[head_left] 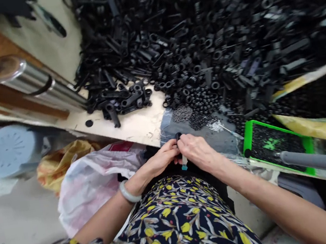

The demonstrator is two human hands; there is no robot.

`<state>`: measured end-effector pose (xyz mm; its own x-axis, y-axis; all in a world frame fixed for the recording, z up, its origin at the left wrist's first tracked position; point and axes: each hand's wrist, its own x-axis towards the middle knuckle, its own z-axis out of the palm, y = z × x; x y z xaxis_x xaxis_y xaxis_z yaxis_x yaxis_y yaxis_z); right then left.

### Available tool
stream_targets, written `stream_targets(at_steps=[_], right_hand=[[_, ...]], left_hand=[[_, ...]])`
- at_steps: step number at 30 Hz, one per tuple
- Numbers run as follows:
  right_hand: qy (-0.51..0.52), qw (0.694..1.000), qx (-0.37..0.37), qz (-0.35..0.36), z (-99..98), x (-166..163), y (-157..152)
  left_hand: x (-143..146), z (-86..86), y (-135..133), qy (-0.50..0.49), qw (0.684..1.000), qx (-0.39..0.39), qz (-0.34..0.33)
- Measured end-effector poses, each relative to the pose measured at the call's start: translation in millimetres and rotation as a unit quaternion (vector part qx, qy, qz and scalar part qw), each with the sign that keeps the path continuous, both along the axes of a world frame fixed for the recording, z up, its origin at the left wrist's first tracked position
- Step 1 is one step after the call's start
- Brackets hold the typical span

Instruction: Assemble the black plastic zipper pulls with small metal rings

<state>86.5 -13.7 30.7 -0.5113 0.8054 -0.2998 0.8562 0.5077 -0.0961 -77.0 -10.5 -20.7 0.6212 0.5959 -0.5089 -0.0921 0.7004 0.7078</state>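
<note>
My left hand (167, 155) and my right hand (198, 151) meet at the table's front edge, close to my body. Both have closed fingers. Between the fingertips a small black plastic part (178, 136) with a rounded top shows, and my left fingers pinch it. A short pale stick with a teal end (184, 167) pokes out under my right fingers, which appear to grip it; its other end is hidden. Just beyond the hands lie small grey pins (182, 114), little black beads (205, 99) and a cluster of thin white pieces (216, 126).
A large heap of black plastic parts (147, 48) covers much of the table. On the right are a green-rimmed tray (247, 139) and a grey rod (315, 160). A steel cylinder (27, 73) stands left; a white plastic bag (90, 187) and a blue stool (7, 150) sit below.
</note>
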Motion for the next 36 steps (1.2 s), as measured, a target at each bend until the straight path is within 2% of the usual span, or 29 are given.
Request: stream_targets(at_steps=[4,7,10,12,15,17,19,21,23,25,27,29,31,32,34,36], right_hand=[[0.026,0.997,0.066,-0.002,-1.8,-4.2,-24.2],[0.119,0.989,0.085,-0.024,-2.3,6.2,-33.6],[0.245,0.967,0.039,-0.063,2.2,40.6,-24.0],[0.271,0.952,0.060,-0.131,5.7,76.9,-10.9],[0.199,0.921,0.168,-0.289,4.9,134.1,9.7],[0.108,0.917,0.190,-0.333,-1.4,161.0,21.6],[0.037,0.928,0.177,-0.325,-9.9,174.2,31.2],[0.013,0.940,0.159,-0.302,-16.4,177.5,37.7],[0.013,0.944,0.153,-0.293,-17.7,176.6,39.8],[0.063,0.937,0.178,-0.295,-14.0,173.9,36.4],[0.190,0.905,0.225,-0.307,-8.4,166.6,28.7],[0.366,0.831,0.258,-0.330,-5.0,150.6,18.7],[0.510,0.745,0.244,-0.354,-6.0,125.9,8.5],[0.559,0.712,0.226,-0.359,-8.1,111.8,3.6],[0.611,0.677,0.204,-0.357,-13.9,85.3,-5.9],[0.622,0.665,0.218,-0.351,-19.5,66.7,-14.5]], left_hand=[[-7.8,-3.4,5.0,-0.058,0.996,-0.060,0.013],[-11.0,0.0,8.8,-0.047,0.997,-0.064,-0.020],[-8.4,7.4,11.7,-0.005,0.998,-0.045,-0.031],[-3.3,12.2,12.4,0.035,0.999,-0.018,-0.026],[7.5,17.6,11.6,0.067,0.997,0.029,-0.028],[15.6,20.3,10.7,0.061,0.996,0.065,-0.032],[23.0,22.8,10.5,0.049,0.994,0.092,-0.034],[28.3,25.4,11.8,0.044,0.994,0.100,-0.028],[30.9,28.1,14.7,0.045,0.995,0.091,-0.002],[32.0,30.9,18.9,0.043,0.996,0.066,0.033],[34.8,34.3,23.5,0.035,0.997,0.030,0.067],[42.4,38.6,27.4,0.017,0.995,-0.007,0.101],[55.6,43.9,29.6,-0.016,0.990,-0.031,0.134],[63.3,46.6,30.1,-0.039,0.987,-0.040,0.148],[77.7,51.1,30.3,-0.080,0.981,-0.046,0.172],[87.0,53.5,30.2,-0.094,0.975,-0.035,0.197]])
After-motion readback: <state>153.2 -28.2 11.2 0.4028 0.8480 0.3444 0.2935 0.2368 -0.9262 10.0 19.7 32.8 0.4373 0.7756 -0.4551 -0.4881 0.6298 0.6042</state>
